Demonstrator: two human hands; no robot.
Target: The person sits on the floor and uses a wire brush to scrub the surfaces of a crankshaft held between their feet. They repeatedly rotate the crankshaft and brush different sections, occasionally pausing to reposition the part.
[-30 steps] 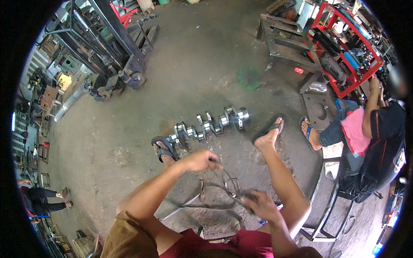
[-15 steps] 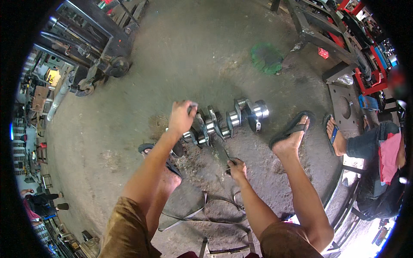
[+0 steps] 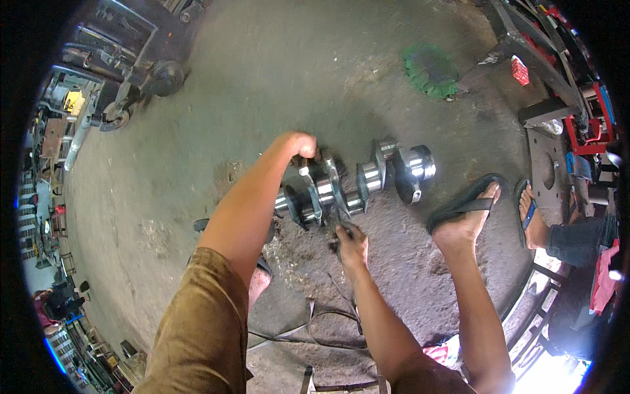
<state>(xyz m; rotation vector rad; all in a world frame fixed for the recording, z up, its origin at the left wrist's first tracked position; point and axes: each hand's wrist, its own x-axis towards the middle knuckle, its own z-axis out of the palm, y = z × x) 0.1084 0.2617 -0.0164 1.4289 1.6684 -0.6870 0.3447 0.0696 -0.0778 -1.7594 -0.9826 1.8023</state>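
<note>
A metal crankshaft [image 3: 354, 184] with shiny journals lies slantwise on the floor before me. Over its far side my left hand [image 3: 300, 144] is closed, its fingers turned down and mostly hidden, so what they hold does not show clearly. My right hand [image 3: 353, 244] is closed at the near side, just below the crankshaft's middle. It grips a dark narrow strip [image 3: 342, 215] that runs up toward the crankshaft. Whether the strip passes around a journal to the left hand cannot be made out.
Loose straps [image 3: 314, 328] lie on the floor near me. My sandalled foot [image 3: 467, 210] is right of the crankshaft. Beyond it is another person's foot [image 3: 533, 217]. A wheeled metal machine [image 3: 141, 79] stands far left, a green round patch [image 3: 430, 70] and steel frame [image 3: 545, 72] far right.
My left hand has moved farther away and slightly right. The right hand has come up closer to the crankshaft, with less strip showing. The whole view has shifted a little.
</note>
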